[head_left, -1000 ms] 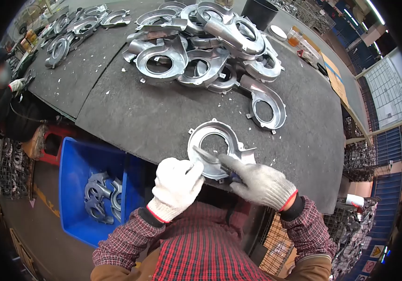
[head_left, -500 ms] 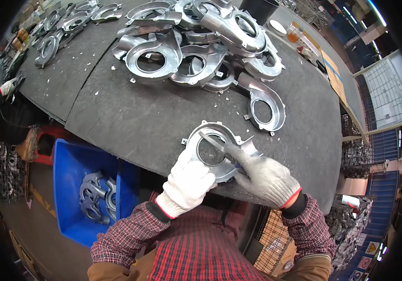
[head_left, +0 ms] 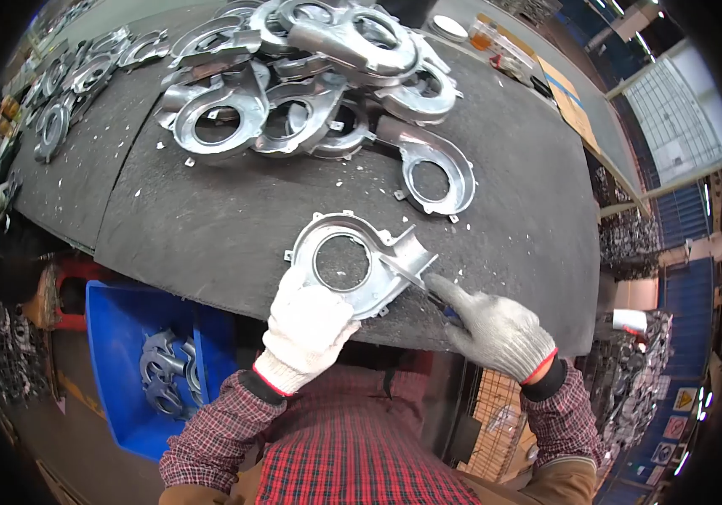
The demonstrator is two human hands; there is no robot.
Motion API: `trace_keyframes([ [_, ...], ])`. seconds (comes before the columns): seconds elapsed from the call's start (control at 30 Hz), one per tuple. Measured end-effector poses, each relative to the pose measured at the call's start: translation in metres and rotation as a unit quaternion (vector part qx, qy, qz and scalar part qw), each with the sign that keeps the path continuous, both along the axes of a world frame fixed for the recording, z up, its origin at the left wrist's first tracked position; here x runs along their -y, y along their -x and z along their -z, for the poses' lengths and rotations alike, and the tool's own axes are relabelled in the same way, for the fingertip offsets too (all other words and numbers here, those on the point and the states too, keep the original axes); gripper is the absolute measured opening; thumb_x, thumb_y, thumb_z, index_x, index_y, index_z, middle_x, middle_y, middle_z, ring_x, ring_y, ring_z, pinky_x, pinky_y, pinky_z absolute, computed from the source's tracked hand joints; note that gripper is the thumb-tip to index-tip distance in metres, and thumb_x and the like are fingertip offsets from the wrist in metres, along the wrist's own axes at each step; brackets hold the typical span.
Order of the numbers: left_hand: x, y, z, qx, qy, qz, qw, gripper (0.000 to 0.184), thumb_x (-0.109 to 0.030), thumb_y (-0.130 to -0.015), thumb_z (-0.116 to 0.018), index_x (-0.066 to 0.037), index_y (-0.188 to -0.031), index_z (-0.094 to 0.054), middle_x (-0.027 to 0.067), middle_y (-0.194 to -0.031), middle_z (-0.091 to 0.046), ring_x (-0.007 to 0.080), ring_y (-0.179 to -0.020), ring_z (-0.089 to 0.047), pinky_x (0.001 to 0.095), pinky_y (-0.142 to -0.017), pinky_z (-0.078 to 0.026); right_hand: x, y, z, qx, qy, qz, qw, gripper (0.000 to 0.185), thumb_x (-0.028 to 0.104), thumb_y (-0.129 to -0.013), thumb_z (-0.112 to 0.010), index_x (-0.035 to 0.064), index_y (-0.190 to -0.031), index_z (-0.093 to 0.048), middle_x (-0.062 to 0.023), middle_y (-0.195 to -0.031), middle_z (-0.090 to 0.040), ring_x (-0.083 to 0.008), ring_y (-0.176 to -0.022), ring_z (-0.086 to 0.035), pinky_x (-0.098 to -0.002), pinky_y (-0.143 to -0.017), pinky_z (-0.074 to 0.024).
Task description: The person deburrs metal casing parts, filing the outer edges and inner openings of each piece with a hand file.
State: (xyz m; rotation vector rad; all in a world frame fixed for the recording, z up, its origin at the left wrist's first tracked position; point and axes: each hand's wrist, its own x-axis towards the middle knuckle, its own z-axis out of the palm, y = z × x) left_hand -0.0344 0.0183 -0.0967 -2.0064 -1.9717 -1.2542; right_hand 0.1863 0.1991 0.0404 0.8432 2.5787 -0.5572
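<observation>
Silvery metal housing (head_left: 307, 237); ring-shaped, round opening; flared, open spout.

Well beyond the right fingers (head_left: 449, 291) are a round white lid (head_left: 448, 28), an orange container (head_left: 482, 34) and a tan board (head_left: 570, 94) with a blue stripe. Farther right stands a white wire-mesh panel (head_left: 675, 114); lower right are a white cylinder (head_left: 629, 321) and a yellow warning sign (head_left: 684, 399). A red stool (head_left: 72, 296) stands well left of the left fingers (head_left: 340, 320).
</observation>
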Motion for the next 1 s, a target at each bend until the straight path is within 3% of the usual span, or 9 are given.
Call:
trace_keyframes([
  [0.23, -0.011, 0.002, -0.018, -0.088, 0.078, 0.035, 0.992, 0.042, -0.018, -0.071, -0.095, -0.01, -0.108, -0.076, 0.0054, -0.088, -0.07, 0.0302, -0.085, -0.072, 0.0489, -0.089, -0.058, -0.007, -0.01, 0.001, -0.102, -0.03, -0.043, 0.993, 0.067, 0.02, -0.098, -0.069, 0.0185, -0.162, -0.049, -0.026, -0.095, -0.077, -0.0424, -0.085, -0.079, -0.0521, -0.074, -0.0644],
  [0.4, -0.031, 0.015, -0.079, 0.384, 0.043, -0.119, 0.915, 0.012, -0.012, -0.102, -0.069, -0.002, -0.107, -0.074, 0.0146, -0.088, -0.072, 0.0335, -0.078, -0.073, 0.0403, -0.073, -0.058, 0.006, -0.086, 0.013, -0.367, 0.448, 0.188, 0.793, 0.078, 0.022, -0.097, -0.082, -0.0008, -0.164, -0.049, -0.0205, -0.143, -0.071, -0.0325, -0.131, -0.07, -0.0444, -0.112, -0.0548],
  [0.43, -0.034, 0.021, -0.064, 0.164, 0.013, -0.123, 0.979, 0.016, -0.011, -0.108, -0.062, -0.001, -0.109, -0.074, 0.0157, -0.095, -0.073, 0.0322, -0.077, -0.072, 0.0385, -0.074, -0.058, 0.003, -0.086, 0.014, -0.34, 0.449, 0.12, 0.818, 0.077, 0.019, -0.098, -0.082, 0.0014, -0.165, -0.049, -0.0202, -0.138, -0.072, -0.0293, -0.125, -0.072, -0.042, -0.11, -0.0554],
  [0.6, -0.04, -0.001, -0.07, 0.139, 0.057, -0.089, 0.985, 0.015, -0.011, -0.11, -0.064, -0.001, -0.109, -0.074, 0.0123, -0.096, -0.073, 0.023, -0.074, -0.069, 0.0334, -0.07, -0.054, 0.028, -0.006, 0.044, -0.161, 0.172, 0.047, 0.971, 0.07, 0.025, -0.106, -0.065, 0.0134, -0.169, -0.036, -0.0341, -0.108, -0.076, -0.0524, -0.096, -0.076, -0.0597, -0.085, -0.0629],
  [0.7, -0.038, -0.007, -0.073, 0.356, 0.058, -0.12, 0.925, 0.024, -0.021, -0.117, -0.06, -0.003, -0.105, -0.068, -0.0051, -0.086, -0.059, 0.0045, -0.078, -0.049, 0.0256, -0.069, -0.042, 0.038, -0.003, 0.075, -0.222, 0.212, 0.028, 0.951, 0.071, 0.027, -0.107, -0.063, 0.012, -0.169, -0.033, -0.0316, -0.1, -0.076, -0.0494, -0.085, -0.077, -0.0591, -0.077, -0.0631],
  [0.8, -0.04, -0.002, -0.063, 0.313, 0.015, -0.143, 0.939, 0.022, -0.02, -0.118, -0.059, -0.003, -0.106, -0.067, -0.006, -0.09, -0.058, 0.0035, -0.081, -0.048, 0.0243, -0.071, -0.041, 0.037, -0.005, 0.06, -0.165, 0.45, 0.103, 0.871, 0.077, 0.031, -0.108, -0.062, 0.0135, -0.174, -0.026, -0.0198, -0.089, -0.074, -0.0345, -0.067, -0.076, -0.0483, -0.062, -0.0633],
  [0.87, -0.041, -0.003, -0.055, 0.339, 0.015, -0.149, 0.929, 0.022, -0.019, -0.118, -0.06, -0.003, -0.106, -0.067, -0.0055, -0.092, -0.058, 0.0033, -0.083, -0.049, 0.0231, -0.073, -0.04, 0.043, -0.012, 0.064, -0.176, 0.666, 0.197, 0.697, 0.085, 0.029, -0.107, -0.064, 0.0141, -0.178, -0.02, -0.0079, -0.087, -0.067, -0.0147, -0.066, -0.069, -0.0307, -0.055, -0.0595],
  [0.93, -0.04, -0.006, -0.048, 0.31, -0.029, -0.188, 0.932, 0.021, -0.02, -0.118, -0.06, -0.004, -0.107, -0.067, -0.0057, -0.091, -0.057, 0.0034, -0.083, -0.048, 0.0234, -0.072, -0.04, 0.051, -0.015, 0.066, -0.209, 0.704, 0.209, 0.646, 0.087, 0.031, -0.107, -0.066, 0.0141, -0.178, -0.019, -0.0059, -0.085, -0.063, -0.012, -0.058, -0.061, -0.0279, -0.049, -0.0548],
  [1.0, -0.04, -0.003, -0.047, 0.343, -0.039, -0.166, 0.924, 0.021, -0.02, -0.118, -0.061, -0.004, -0.106, -0.067, -0.0056, -0.091, -0.057, 0.0034, -0.082, -0.048, 0.024, -0.072, -0.04, 0.057, -0.019, 0.063, -0.215, 0.817, 0.266, 0.464, 0.088, 0.036, -0.108, -0.068, 0.0149, -0.178, -0.019, -0.0066, -0.085, -0.063, -0.0111, -0.054, -0.058, -0.0272, -0.045, -0.0523],
])
